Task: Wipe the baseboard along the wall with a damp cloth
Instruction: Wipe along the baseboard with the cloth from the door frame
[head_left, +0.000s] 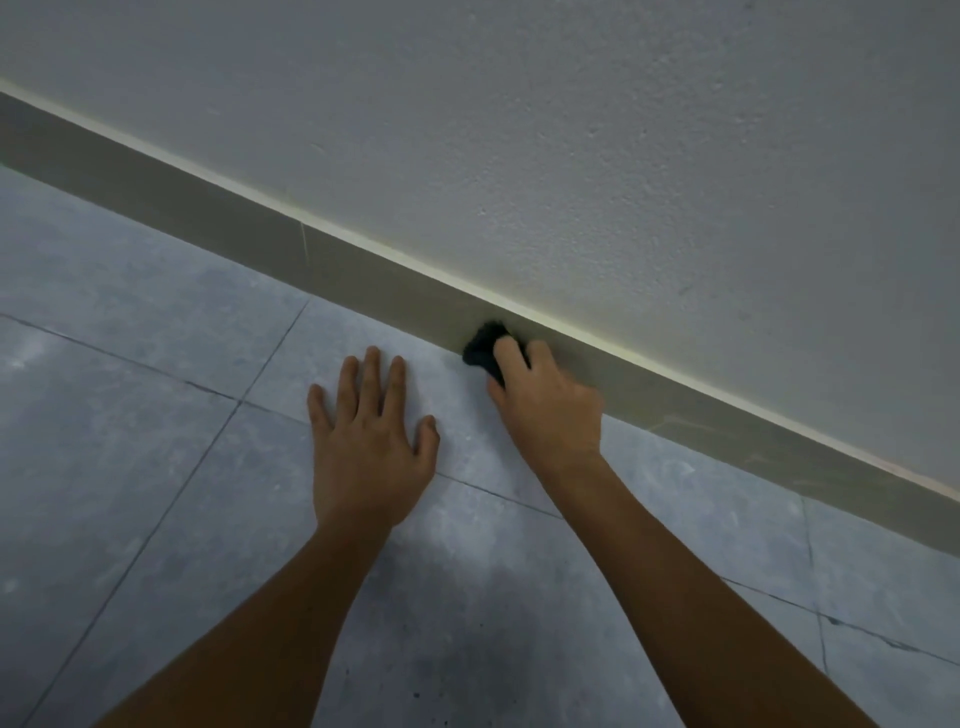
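Clenched in the right hand (550, 410), a dark cloth (484, 349) was pressed against the baseboard (363, 280); the left hand (366, 441) was laid flat, fingers spread, on the floor (156, 415) just below it.

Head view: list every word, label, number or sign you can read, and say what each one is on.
None: no readable text anywhere. The black cloth in the right hand, the baseboard, the wall and the floor tiles carry no lettering.
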